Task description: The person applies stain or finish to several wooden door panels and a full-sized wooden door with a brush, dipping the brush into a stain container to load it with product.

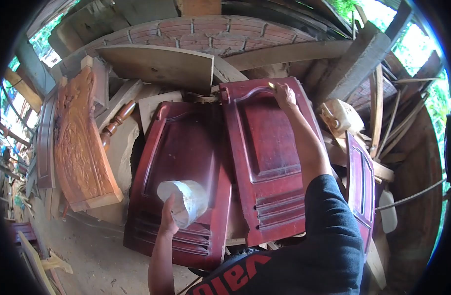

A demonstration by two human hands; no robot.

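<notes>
My left hand (169, 216) grips a whitish, cut-open plastic container (192, 199) by its side, its contents not visible from here. Behind the container leans a dark red wooden cabinet door (183, 142) with a raised panel and slats at its lower end. To its right stands a second dark red door (264, 132), slightly overlapping the first. At the top of that second door is my right hand (285, 96), fingers closed. A small yellowish thing shows at its fingertips, too small to name.
A carved orange-brown wooden panel (80, 142) and a turned wooden post (118, 120) lean at left. Behind the doors are a wide board (159, 66) and a brick wall (205, 32). A dirty plastic jug (343, 117) and another red door (359, 182) are at right.
</notes>
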